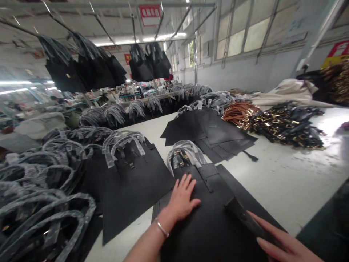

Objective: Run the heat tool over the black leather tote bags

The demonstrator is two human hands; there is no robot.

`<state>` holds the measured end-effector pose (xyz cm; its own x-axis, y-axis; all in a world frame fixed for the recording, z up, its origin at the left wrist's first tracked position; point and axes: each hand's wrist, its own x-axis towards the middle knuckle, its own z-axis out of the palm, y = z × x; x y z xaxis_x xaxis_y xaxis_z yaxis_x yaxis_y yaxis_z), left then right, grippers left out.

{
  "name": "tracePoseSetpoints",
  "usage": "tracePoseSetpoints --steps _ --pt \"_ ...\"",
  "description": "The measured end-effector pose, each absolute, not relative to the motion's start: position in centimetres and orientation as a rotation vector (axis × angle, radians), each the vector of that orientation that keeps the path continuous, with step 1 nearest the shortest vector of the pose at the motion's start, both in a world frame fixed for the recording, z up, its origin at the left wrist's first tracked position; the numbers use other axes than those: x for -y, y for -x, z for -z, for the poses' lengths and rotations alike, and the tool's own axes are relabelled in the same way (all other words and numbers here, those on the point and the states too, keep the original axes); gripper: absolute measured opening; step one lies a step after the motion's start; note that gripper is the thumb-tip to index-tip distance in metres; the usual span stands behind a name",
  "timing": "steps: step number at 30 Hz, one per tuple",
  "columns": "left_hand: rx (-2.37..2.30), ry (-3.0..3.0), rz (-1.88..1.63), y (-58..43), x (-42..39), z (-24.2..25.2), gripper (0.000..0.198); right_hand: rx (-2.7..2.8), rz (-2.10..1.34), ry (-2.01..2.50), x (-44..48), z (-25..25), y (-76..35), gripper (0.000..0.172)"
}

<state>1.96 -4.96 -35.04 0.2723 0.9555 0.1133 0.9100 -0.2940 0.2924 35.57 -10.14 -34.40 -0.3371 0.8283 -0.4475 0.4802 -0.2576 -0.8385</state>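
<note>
My left hand (184, 198), with a bangle at the wrist, lies flat with fingers spread on a black bag panel (207, 214). Plastic-wrapped handles (188, 147) arch from the panel's far edge, and a narrow black strap lies across it just beyond my fingers. At the lower right, my right hand (280, 236) grips a black leather strap (245, 216) between thumb and fingers, its free end over the panel. A round dark spot shows on that strap; its near end is hidden by my hand. To the left lies another black bag panel (136, 189) with wrapped handles.
Wrapped handles (60, 196) crowd the left side. Beyond my hands, black panels (207, 127) fan out on the white table (297, 174), beside brown straps (240, 112) and black straps with gold buckles (289, 125). Black bags (81, 69) hang from an overhead rail.
</note>
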Motion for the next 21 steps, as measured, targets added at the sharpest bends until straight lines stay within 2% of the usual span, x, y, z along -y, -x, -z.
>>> tracePoseSetpoints --steps 3,6,13,19,21 --pt "-1.854 -2.296 -0.363 -6.3 7.5 37.0 0.068 1.689 -1.676 1.560 8.7 33.1 -34.4 0.081" --pt "-1.913 -2.232 -0.417 -8.2 9.4 37.0 0.066 1.596 -1.727 1.558 7.1 31.8 -33.8 0.076" --pt "-1.905 -2.146 -0.517 -11.7 11.0 36.9 0.075 1.491 -1.943 1.601 3.8 28.7 -32.3 0.061" --pt "-1.870 -2.107 -0.565 -12.0 11.0 37.0 0.082 1.604 -1.683 1.540 1.7 28.1 -29.3 0.051" --pt "-1.860 -2.103 -0.583 -11.2 12.4 37.0 0.077 1.632 -1.680 1.512 2.2 27.6 -29.3 0.052"
